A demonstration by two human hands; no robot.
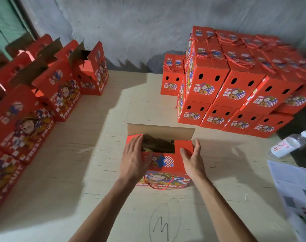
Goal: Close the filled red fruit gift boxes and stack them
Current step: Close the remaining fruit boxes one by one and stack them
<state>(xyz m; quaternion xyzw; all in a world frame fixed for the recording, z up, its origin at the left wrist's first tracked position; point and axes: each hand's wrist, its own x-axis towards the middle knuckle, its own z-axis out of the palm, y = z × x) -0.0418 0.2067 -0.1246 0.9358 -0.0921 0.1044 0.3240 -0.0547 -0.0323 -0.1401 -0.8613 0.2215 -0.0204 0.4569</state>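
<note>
Red box (163, 165) mid-table, top open, between hands. Left hand (133, 159) flat, fingers straight on left flap. Right hand (192, 158) relaxed, fingers against right flap, gripping nothing.

"FRESH FRUIT" runs in white capitals down the open red boxes (29, 130) at left; red characters on the water bottle's label (282, 146) are unreadable.

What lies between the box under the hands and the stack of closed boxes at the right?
Only bare wooden tabletop, partly shadowed, separates the open box from the closed stack in the head view.
</note>
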